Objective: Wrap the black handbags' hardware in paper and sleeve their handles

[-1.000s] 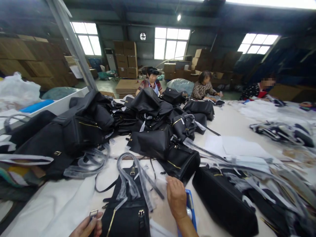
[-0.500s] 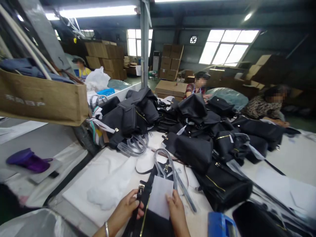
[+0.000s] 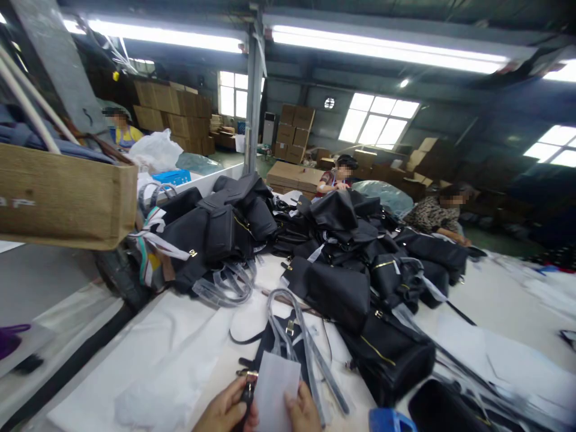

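At the bottom of the view, my left hand [image 3: 227,409] is closed around a black strap [image 3: 247,396] with a gold-toned buckle [image 3: 247,374] at its top. My right hand [image 3: 303,410] pinches a small white sheet [image 3: 277,387] by its right edge, thumb on its face. Beneath both lies a black bag [image 3: 269,336], mostly hidden by the sheet and my hands. Its handles [image 3: 300,312] are wrapped in clear plastic and loop up beyond the sheet.
A heap of black bags [image 3: 330,288] spreads over the white table [image 3: 202,354]. A blue object [image 3: 390,420] sits right of my hands. A brown fabric bag [image 3: 67,198] hangs at left. Co-workers [image 3: 335,180] sit behind the heap, with cardboard boxes [image 3: 294,132] farther back.
The camera view has tilted up and turned right, so my hands and the bag appear lower. Both hands keep their holds on the strap and the sheet.
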